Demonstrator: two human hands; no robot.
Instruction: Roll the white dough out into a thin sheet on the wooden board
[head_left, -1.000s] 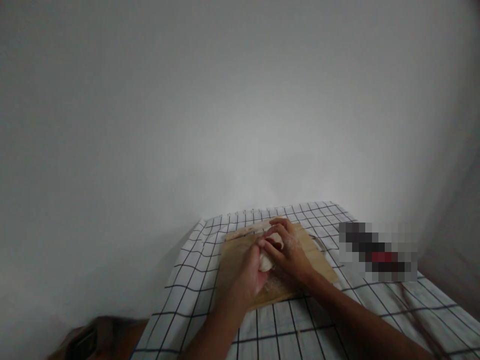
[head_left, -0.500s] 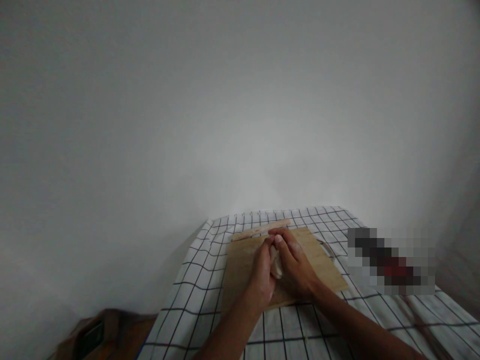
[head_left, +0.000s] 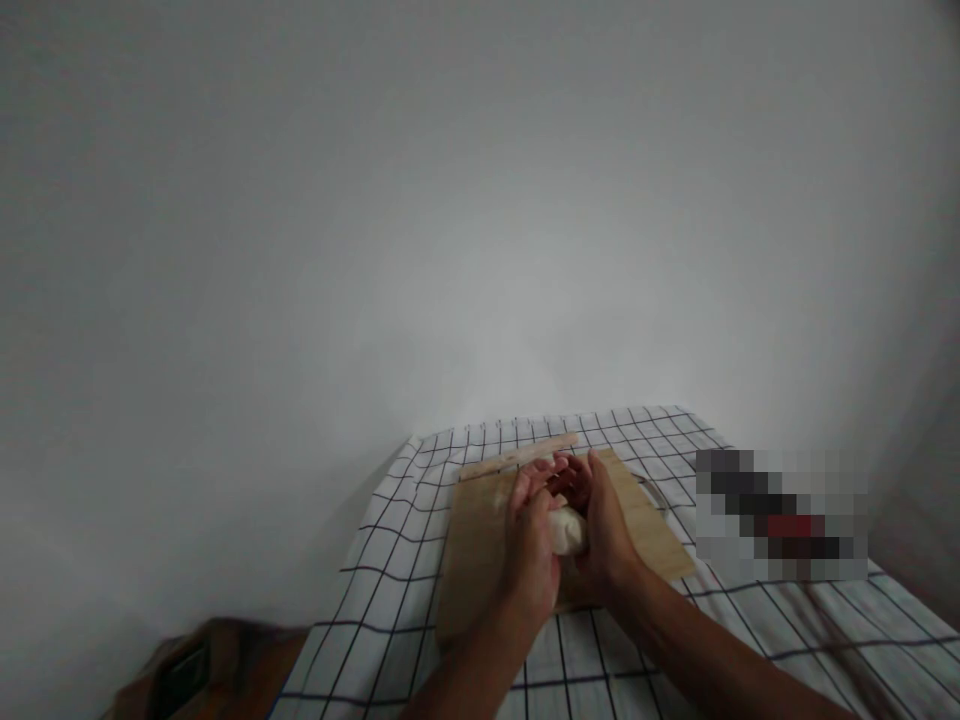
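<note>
A pale, rounded lump of dough [head_left: 568, 531] sits between my two cupped hands, above a wooden board [head_left: 480, 540]. My left hand [head_left: 534, 535] curves around the dough from the left, its fingers curled. From the right, my right hand [head_left: 606, 525] wraps the other side with its palm turned inward. The fingertips of both hands come close together at the far side. The underside of the dough is hidden by the hands.
A light wooden rolling pin [head_left: 517, 457] lies along the board's far edge. The board rests on a white checked tablecloth [head_left: 405, 545] against a grey wall [head_left: 480, 250]. A pixelated patch [head_left: 784, 520] covers something at the right. A brown box-like object [head_left: 202, 665] stands at lower left.
My hands have parted from a tight clasp into a looser cup, my right palm turning inward. More of the dough now shows between them.
</note>
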